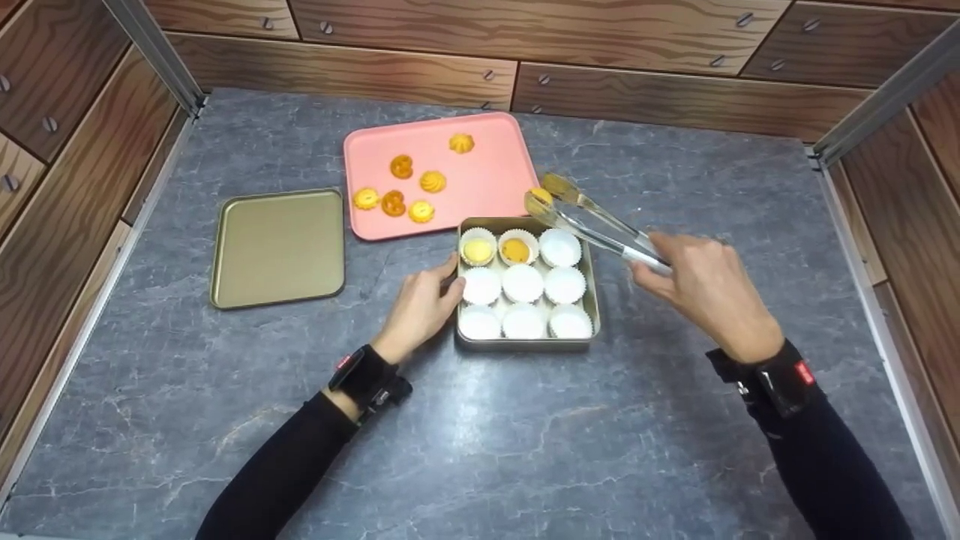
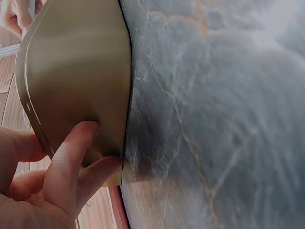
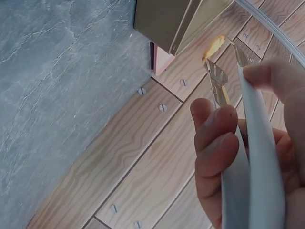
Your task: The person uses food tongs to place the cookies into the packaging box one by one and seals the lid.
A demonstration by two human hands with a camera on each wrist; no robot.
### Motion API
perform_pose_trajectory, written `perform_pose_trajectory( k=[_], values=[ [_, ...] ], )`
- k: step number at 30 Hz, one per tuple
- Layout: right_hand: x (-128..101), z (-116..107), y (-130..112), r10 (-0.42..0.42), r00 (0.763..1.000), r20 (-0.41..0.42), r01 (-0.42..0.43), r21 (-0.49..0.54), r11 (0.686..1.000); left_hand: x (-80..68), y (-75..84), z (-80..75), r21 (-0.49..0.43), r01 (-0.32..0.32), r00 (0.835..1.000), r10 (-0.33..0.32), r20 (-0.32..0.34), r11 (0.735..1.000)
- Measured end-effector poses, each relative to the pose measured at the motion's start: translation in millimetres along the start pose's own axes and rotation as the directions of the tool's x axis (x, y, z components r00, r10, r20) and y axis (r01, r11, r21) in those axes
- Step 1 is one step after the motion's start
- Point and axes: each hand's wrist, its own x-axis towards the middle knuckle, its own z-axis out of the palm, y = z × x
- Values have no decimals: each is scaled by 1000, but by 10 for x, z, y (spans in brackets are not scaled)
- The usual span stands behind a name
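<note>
Grey marble-look countertop [image 1: 525, 450] boxed in by wood-grain walls, with a gold tin [image 1: 525, 343] of white paper cups sitting mid-table. Left hand [image 1: 417, 309] rests fingertips on the tin's left wall, fingers loosely bent. Right hand [image 1: 705, 289] is wrapped around metal tongs [image 1: 592, 225], whose tips pinch a cookie [image 1: 541, 195] just past the tin's far edge, over the pink tray [image 1: 487, 187].

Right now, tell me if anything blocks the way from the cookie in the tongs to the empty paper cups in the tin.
Nothing visible does. The tongs, gripped by the right hand, hold a cookie just behind the tin; the nearest empty cup lies open below. The left hand touches only the tin's left wall.
</note>
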Motion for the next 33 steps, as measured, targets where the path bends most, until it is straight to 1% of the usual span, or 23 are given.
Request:
perform_pose_trajectory(
  k=[5,11,17,22,27,30,33],
  values=[
    [-86,-89,4,-17,1000,1,17,-24,1000,-5,0,-2,19,4,1000,-4,-3,1000],
    [-184,-182,20,-66,998,-13,65,-69,995,-7,-6,-5,16,2,1000,-2,-7,1000],
    [-276,-219,35,-88,996,13,89,-114,989,-14,-10,-7,18,3,1000,-3,-13,1000],
    [-276,-233,42,-116,993,27,119,-167,979,-12,-18,-7,10,19,1000,-19,-9,1000],
    [-244,-240,22,-119,993,27,122,-224,967,-8,-14,-5,15,10,1000,-9,-17,1000],
    [-223,-251,1,-118,993,26,121,-248,961,-9,-5,-4,10,9,1000,-9,-10,1000],
    [-202,-265,-15,-133,991,24,134,-267,954,-9,6,-2,15,7,1000,-7,-11,1000]
  ],
)
